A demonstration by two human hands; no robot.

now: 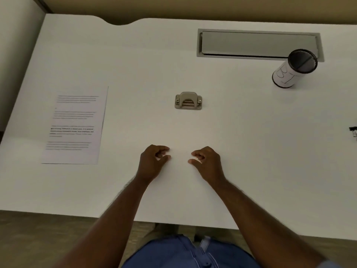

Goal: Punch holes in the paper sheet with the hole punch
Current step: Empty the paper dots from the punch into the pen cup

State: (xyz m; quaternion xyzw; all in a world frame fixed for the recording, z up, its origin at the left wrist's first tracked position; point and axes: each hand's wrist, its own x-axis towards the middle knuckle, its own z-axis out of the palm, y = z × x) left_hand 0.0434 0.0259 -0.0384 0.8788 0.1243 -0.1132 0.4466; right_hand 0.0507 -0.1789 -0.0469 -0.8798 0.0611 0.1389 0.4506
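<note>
A printed paper sheet [75, 125] lies flat on the left side of the white table [251, 151]. A small grey metal hole punch [188, 100] stands in the middle of the table, well to the right of the sheet. My left hand [152, 162] and my right hand [207, 161] rest side by side on the table, nearer than the punch. Both have loosely curled fingers and hold nothing. Neither hand touches the paper or the punch.
A cylindrical mesh pen holder wrapped in white paper [294, 68] stands at the far right, beside a grey cable hatch [258, 44] set into the table. A small dark clip [353, 130] peeks in at the right edge. The table's front edge runs just below my forearms.
</note>
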